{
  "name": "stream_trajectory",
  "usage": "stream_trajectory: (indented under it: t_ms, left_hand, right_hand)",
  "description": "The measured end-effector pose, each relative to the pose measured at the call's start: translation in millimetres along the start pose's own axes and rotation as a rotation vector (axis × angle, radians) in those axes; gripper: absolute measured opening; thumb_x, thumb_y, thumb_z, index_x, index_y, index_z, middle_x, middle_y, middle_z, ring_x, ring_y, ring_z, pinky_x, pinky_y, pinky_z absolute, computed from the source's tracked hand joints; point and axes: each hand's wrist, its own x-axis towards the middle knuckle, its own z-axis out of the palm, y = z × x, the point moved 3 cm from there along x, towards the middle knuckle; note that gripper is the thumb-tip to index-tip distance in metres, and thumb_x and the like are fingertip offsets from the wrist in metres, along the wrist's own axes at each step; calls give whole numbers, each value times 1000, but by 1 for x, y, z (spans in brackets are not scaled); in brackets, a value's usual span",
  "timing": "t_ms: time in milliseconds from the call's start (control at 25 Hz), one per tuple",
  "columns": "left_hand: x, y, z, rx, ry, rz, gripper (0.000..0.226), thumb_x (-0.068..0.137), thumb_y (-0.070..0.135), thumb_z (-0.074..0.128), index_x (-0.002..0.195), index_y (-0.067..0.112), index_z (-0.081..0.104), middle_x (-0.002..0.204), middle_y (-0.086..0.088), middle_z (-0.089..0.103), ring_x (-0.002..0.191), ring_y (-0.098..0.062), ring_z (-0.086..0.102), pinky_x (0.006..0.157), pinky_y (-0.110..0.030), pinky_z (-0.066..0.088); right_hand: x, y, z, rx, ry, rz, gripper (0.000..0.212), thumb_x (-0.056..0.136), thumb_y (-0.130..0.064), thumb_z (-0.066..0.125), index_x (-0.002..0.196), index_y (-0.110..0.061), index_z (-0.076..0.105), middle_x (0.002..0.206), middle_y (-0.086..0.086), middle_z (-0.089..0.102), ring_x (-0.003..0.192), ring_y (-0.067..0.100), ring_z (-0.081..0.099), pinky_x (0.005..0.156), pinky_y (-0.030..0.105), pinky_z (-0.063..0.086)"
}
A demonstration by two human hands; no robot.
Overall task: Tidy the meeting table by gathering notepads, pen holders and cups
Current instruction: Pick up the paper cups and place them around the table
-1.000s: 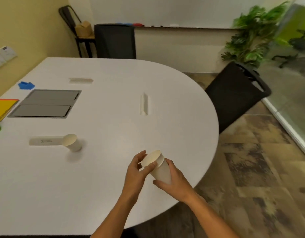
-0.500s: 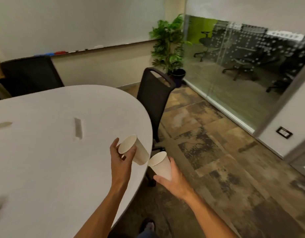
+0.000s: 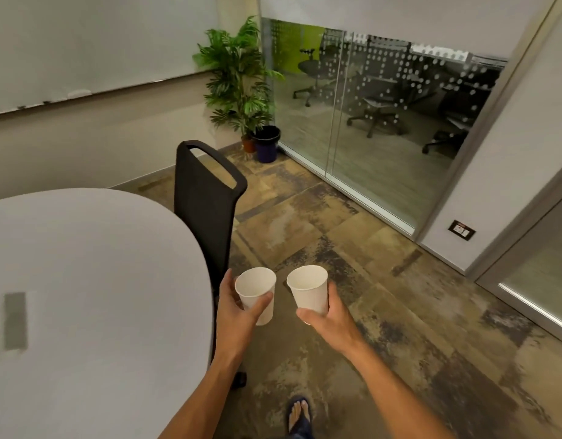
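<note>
Fingers [image 3: 263, 304] of left hand [image 3: 237, 315] wrapped round left paper cup [image 3: 256, 294]; right hand [image 3: 328, 316] grips right paper cup [image 3: 308, 289]. Both cups upright, apart, off the tabletop [image 3: 99, 280] right edge, over floor [image 3: 384, 296].

cups [image 3: 256, 291] split apart | hands [image 3: 238, 315] seemingly past table edge [image 3: 191, 236]

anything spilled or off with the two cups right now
Nothing stands out. The left hand and right hand each grip one upright white paper cup, both undented and seemingly empty.
</note>
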Motion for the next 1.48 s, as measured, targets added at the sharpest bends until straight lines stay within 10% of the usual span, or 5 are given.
stream_trajectory:
  t_ms: [560,960,1480]
  left_hand:
    - [228,49,144,-139,-90,-34,97,73,35,82,151,36,24,128,33,43,118,2,54,93,-19,45]
    - [379,95,246,-144,205,-59,97,72,38,85,149,41,26,133,32,42,120,-5,56,100,-41,51]
    - [575,106,202,-200,633,-40,87,76,33,84,146,40,32,145,10,44,118,-11,58,93,-30,50]
  right_hand:
    - [266,-19,-109,63,41,57,79,77,-21,85,140,-37,39,126,-15,57,114,4,57,85,23,52]
    - [495,-70,-179,47,-223,-65,71,71,-28,82,128,-46,43,120,-15,61,106,0,60,74,17,53]
    - [732,-132,-107,-31,-515,-141,73,80,-14,82,133,-40,37,123,-20,54,110,1,56,72,13,52]
